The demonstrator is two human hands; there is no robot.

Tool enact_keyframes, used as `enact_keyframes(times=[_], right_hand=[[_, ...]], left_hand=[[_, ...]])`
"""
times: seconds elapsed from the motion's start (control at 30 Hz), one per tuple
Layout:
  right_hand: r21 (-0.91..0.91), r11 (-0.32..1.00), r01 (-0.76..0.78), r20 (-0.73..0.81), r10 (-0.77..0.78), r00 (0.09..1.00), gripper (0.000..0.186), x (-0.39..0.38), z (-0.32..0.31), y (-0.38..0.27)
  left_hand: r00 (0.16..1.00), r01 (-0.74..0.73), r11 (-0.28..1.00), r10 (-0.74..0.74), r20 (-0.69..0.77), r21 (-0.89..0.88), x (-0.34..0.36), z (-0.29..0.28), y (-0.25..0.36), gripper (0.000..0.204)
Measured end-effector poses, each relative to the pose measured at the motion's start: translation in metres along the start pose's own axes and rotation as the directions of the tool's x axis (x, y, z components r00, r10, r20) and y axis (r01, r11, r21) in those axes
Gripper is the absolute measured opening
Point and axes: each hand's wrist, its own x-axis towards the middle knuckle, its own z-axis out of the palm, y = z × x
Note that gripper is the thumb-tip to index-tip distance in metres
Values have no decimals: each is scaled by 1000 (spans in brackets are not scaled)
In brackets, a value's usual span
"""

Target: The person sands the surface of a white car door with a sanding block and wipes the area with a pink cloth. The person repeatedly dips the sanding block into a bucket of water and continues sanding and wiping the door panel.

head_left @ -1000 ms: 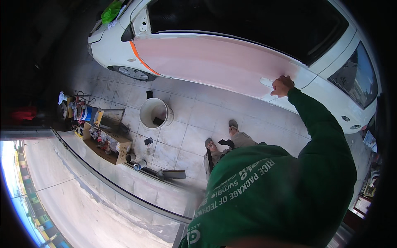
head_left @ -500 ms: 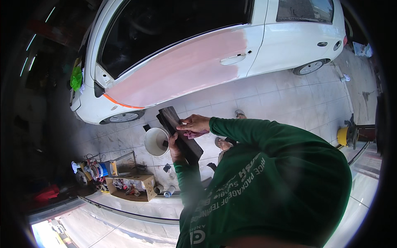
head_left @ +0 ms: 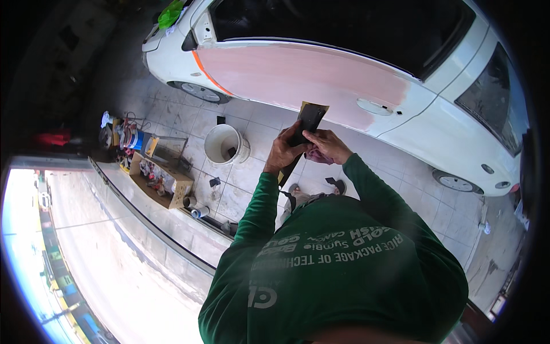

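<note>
A long strip of dark sandpaper with tan edges is held in front of my chest, its upper end pointing toward the car. My left hand is closed round its left side, fingers wrapped over it. My right hand is closed too, with its thumb on the sheet's face and a crumpled pink cloth bunched under the fingers. The lower part of the strip runs down below both hands. Beyond it stands a white car, whose front door carries a large dull pink patch and an orange tape strip.
On the tiled floor to the left stands a white bucket with a dark scrap inside. A cardboard box of rags, cans and tools sits farther left. Dark scraps lie on the tiles. A raised sill borders the floor.
The view has swung, so the car sits farther right. Both hands and the sandpaper are higher in the picture, and the strip now leans the other way, its upper end to the right.
</note>
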Motion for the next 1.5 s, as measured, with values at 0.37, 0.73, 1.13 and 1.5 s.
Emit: enact_keyframes(times=[0.37, 0.73, 1.13, 1.5], right_hand=[[208, 967, -147, 59, 138, 989, 71, 32, 21, -3], [413, 887, 206, -34, -211, 977, 39, 137, 148, -2], [719, 693, 44, 43, -107, 993, 48, 286, 277, -12], [670, 741, -50, 35, 36, 999, 43, 465, 386, -66]], left_hand=[[924, -168, 822, 324, -204, 544, 3, 1, 40, 90], [935, -263, 919, 318, -157, 294, -29, -191, -3, 89], [969, -159, 760, 241, -46, 630, 6, -377, -78, 44], [952, 15, 840, 154, -264, 543, 56, -546, -156, 81]])
